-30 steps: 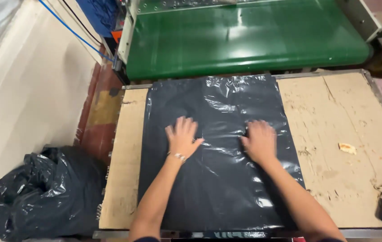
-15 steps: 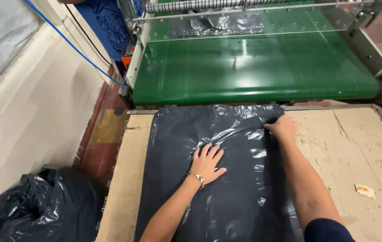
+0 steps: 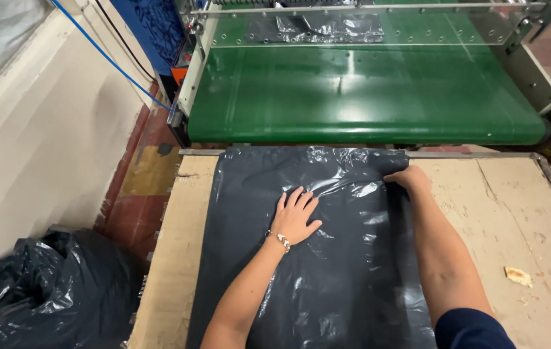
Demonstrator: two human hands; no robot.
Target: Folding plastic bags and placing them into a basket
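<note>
1. Plastic sheet (image 3: 327,258), black and glossy, lies flat on our worn wooden table (image 3: 521,213), its far edge near the green conveyor belt (image 3: 359,97).
2. Our left hand (image 3: 297,216) rests open, palm down, on the sheet.
3. Our right hand (image 3: 408,179) pinches the sheet's far right corner.
4. Black bag (image 3: 36,297) sits on the floor at left.

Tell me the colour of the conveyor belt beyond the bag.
The conveyor belt is glossy green, clearest in the head view.
</note>
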